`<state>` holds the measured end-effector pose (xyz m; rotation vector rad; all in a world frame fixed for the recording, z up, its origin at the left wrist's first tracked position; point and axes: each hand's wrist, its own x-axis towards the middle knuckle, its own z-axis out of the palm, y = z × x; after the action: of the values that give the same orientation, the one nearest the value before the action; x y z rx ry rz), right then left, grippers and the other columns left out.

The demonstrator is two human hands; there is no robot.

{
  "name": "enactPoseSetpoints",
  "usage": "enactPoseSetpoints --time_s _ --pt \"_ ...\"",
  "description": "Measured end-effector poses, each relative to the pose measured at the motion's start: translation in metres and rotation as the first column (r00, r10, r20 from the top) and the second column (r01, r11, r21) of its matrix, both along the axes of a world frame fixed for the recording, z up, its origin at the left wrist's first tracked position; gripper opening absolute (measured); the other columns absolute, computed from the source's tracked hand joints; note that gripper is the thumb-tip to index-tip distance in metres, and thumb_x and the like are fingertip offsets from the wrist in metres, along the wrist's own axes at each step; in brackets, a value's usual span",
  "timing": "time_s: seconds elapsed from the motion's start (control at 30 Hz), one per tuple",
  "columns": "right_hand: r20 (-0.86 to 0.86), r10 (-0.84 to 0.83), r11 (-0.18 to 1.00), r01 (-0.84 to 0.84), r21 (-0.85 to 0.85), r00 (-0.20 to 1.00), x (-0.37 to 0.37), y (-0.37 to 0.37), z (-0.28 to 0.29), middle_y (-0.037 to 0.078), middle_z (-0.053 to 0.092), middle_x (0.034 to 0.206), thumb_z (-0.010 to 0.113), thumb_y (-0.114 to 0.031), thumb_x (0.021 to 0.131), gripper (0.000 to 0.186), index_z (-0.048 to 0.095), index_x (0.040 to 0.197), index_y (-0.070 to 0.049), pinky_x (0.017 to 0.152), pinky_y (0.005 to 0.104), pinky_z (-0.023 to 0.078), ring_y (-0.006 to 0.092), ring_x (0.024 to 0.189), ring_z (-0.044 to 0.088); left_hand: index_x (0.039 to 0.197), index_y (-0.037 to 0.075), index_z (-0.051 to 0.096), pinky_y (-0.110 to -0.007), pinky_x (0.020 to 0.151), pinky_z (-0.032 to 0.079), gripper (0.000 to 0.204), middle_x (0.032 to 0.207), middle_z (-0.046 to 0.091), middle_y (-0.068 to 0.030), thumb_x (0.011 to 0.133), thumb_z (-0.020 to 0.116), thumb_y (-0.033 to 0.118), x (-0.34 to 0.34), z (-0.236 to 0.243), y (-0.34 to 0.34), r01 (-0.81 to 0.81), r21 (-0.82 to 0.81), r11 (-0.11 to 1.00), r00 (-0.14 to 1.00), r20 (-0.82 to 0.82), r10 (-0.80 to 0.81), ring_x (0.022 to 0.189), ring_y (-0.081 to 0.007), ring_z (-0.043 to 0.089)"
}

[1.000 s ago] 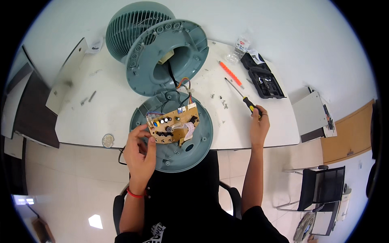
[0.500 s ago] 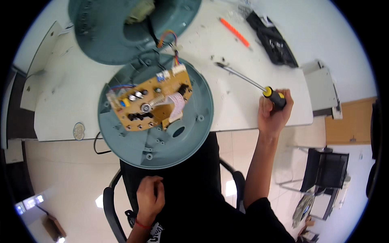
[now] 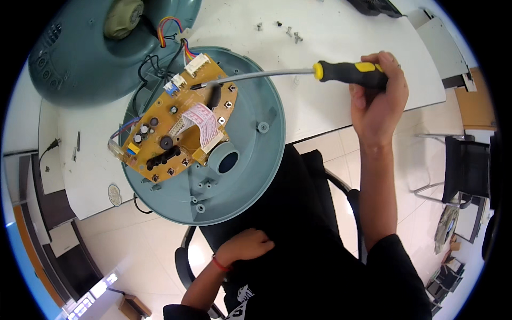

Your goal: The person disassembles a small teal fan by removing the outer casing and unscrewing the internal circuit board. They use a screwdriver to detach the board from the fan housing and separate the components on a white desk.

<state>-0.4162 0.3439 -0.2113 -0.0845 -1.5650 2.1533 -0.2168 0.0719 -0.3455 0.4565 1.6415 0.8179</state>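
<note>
My right hand (image 3: pixel 380 104) grips the black-and-yellow handle of a screwdriver (image 3: pixel 349 73). The shaft points left, and its dark tip overlaps the tan circuit board (image 3: pixel 184 106) near the white connectors; I cannot tell whether it touches. The board lies tilted in a round blue-grey plastic housing (image 3: pixel 250 160), which juts over the table's near edge. A white ribbon cable (image 3: pixel 202 125) loops across the board. Coloured wires (image 3: pixel 170 24) run from its far connector toward a second blue-grey shell (image 3: pixel 85 69). Over my lap my left hand (image 3: pixel 245 245) rests, fingers curled, with nothing visible in it.
Several small screws (image 3: pixel 289 31) lie on the white table (image 3: pixel 229 26) beyond the housing. A black item (image 3: pixel 376 7) is cut off at the far edge. To the left are a power plug (image 3: pixel 52 145) and a small round disc (image 3: pixel 114 195). A black chair (image 3: pixel 466 165) stands at right.
The screwdriver in my right hand has swung left, its tip going from above the table to over the circuit board. My view has shifted, and the orange pen is out of sight.
</note>
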Motion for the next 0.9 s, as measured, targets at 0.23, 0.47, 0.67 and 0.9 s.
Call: enactPoseSetpoints --time_s 0.23,0.47,0.67,0.9 --pt "0.038 -0.044 0.997 0.041 0.062 0.998 -0.001 0.009 -0.01 0.005 0.049 0.057 0.048 -0.031 0.106 0.037 0.065 0.097 0.0 0.052 0.0247 0.032 0.0104 0.047 0.039 0.072 -0.005 0.072 -0.048 0.076 0.057 0.047 0.074 0.07 -0.0259 0.094 0.053 0.032 -0.009 -0.001 0.023 -0.119 -0.205 0.972 0.991 -0.092 0.102 0.077 -0.042 0.071" --pt "0.048 -0.122 0.987 0.116 0.108 0.991 0.002 0.008 -0.011 0.006 0.05 0.056 0.047 -0.03 0.105 0.037 0.067 0.095 0.0 0.054 0.0242 0.035 0.0102 0.047 0.04 0.068 -0.007 0.069 -0.052 0.078 0.055 0.047 0.078 0.069 -0.0289 0.092 0.053 0.03 0.001 -0.013 0.024 -0.26 -0.225 0.939 0.936 -0.3 0.187 0.08 -0.0469 0.068" --pt "0.07 -0.193 0.98 0.188 0.071 0.979 -0.001 -0.001 -0.007 0.006 0.051 0.056 0.046 -0.029 0.105 0.037 0.068 0.096 -0.001 0.054 0.0236 0.036 0.0101 0.047 0.041 0.068 -0.007 0.069 -0.052 0.082 0.055 0.048 0.074 0.068 -0.0288 0.092 0.052 0.031 0.003 -0.021 0.025 -0.252 -0.238 0.938 0.942 -0.282 0.181 0.078 -0.047 0.067" --pt "0.015 -0.042 0.997 0.041 0.065 0.999 -0.001 0.017 -0.015 0.007 0.052 0.058 0.046 -0.031 0.106 0.039 0.069 0.099 0.0 0.053 0.025 0.033 0.0105 0.047 0.039 0.07 -0.008 0.07 -0.05 0.08 0.056 0.048 0.069 0.066 -0.0282 0.092 0.051 0.03 -0.005 -0.013 0.023 -0.248 -0.26 0.933 0.956 -0.219 0.193 0.075 -0.045 0.069"
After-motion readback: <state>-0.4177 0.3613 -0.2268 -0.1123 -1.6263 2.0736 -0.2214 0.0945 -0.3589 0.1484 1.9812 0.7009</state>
